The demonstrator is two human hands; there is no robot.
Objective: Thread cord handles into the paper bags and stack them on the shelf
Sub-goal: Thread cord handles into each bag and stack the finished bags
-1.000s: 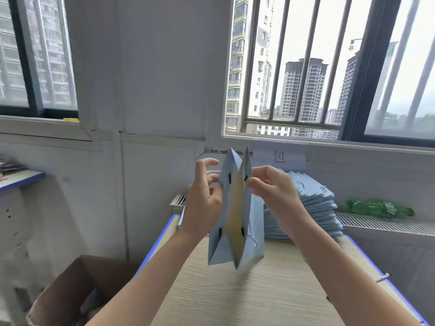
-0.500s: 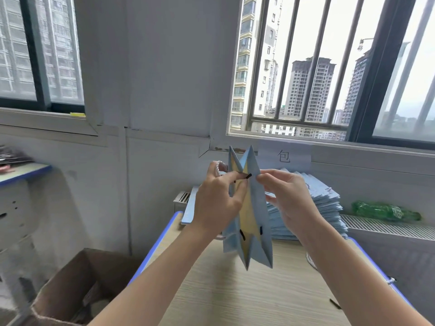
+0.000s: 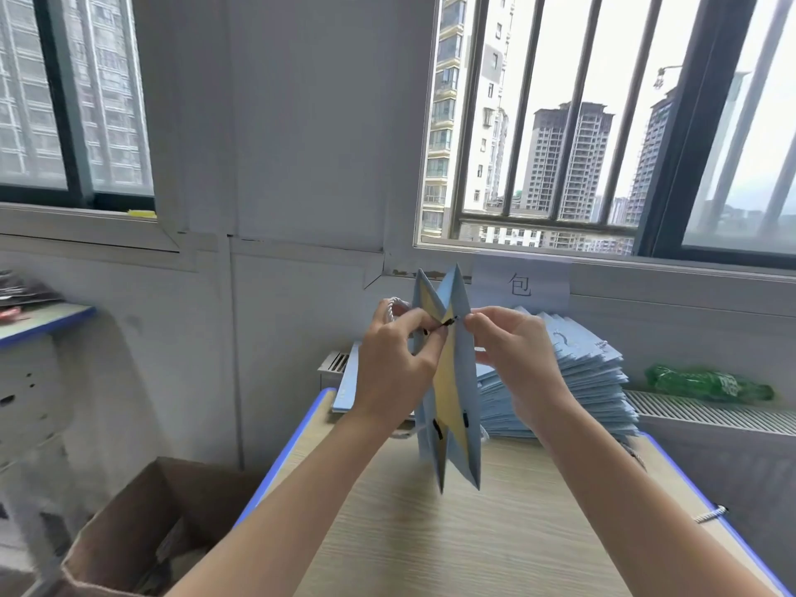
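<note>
Both hands sit a bit lower and closer together than half a second back, and the black cord tip that was at the left fingers now pokes across the bag mouth toward the right hand; bag orientation basically unchanged. Paper bag (image 3: 454, 394), light blue outside, yellow inside, is held upright in mid-air above the wooden table (image 3: 474, 545), mouth facing the camera, side gussets folded inward so top and bottom edges show as points. Left hand (image 3: 394, 359) has thumb and index finger curled, pinching the black tip of the cord (image 3: 448, 324) at the upper hole on the bag's left panel; a white twisted loop of the same cord arcs up behind its knuckles. Right hand (image 3: 514, 359) pinches the bag's right panel near the upper hole, thumb and fingers bent in on the paper; can't tell whether it also touches the cord tip. Two black cord ends show at the lower holes inside the bag. Stack of flat blue bags (image 3: 577, 381) lies at the table's far end behind the hands, fanned, under the window. Paper label with a printed character (image 3: 520, 284) is stuck on the wall above the stack. Green plastic bottle (image 3: 706, 384) lies on its side on the radiator ledge at right. Open cardboard box (image 3: 142, 536) sits on the floor at lower left. Short striped cord piece (image 3: 710, 514) rests at the table's right edge.
</note>
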